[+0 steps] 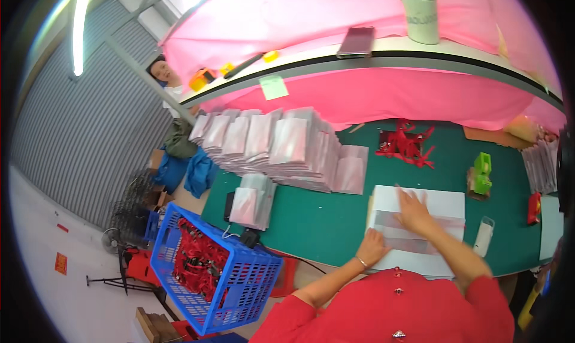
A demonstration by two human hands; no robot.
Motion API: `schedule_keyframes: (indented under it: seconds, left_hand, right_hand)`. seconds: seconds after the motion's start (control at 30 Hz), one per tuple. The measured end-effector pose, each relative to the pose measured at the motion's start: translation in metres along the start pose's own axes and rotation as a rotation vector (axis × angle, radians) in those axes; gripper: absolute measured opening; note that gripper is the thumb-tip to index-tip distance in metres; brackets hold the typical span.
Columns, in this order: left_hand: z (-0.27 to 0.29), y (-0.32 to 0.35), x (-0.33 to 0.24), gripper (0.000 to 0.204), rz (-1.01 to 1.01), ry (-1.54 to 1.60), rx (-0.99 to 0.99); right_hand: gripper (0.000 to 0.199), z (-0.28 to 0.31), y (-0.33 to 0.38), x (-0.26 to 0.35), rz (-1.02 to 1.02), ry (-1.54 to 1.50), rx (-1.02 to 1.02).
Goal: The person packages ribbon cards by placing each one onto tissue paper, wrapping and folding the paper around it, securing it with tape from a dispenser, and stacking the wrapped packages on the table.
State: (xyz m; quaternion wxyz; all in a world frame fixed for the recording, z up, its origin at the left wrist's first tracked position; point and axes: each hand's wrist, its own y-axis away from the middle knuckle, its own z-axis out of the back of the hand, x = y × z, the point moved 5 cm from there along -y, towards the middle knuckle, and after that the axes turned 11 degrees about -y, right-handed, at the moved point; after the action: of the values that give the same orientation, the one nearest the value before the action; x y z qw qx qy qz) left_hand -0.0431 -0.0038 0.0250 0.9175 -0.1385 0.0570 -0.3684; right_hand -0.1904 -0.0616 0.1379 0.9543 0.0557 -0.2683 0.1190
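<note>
Held the right hand (414, 211) wide over the clear bag (404, 241) on the white sheet (448, 204), at four o'clock from centre. Rested the left hand (372, 248) by the bag's eight-o'clock corner; could not tell its grip. Likely risked creasing the bag through uneven pressure.

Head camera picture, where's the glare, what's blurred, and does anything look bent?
In the head view, the tube light at upper left glares white; in the head view, the right hand is smeared, its fingers ghosted; also in the head view, the shelf edge bows and the corners go black.
</note>
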Motion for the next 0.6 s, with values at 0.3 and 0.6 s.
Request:
schedule_keyframes:
  seconds: [0.3,0.6]
  left_hand:
    - [-0.016,0.002,0.002,0.041,0.02,-0.013,0.015]
    - [-0.012,-0.003,-0.001,0.037,0.039,0.06,0.057]
  right_hand:
    - [0.041,0.219,-0.17,0.472,0.78,-0.089,0.195]
    - [0.055,0.08,-0.083,0.22,0.718,-0.343,-0.381]
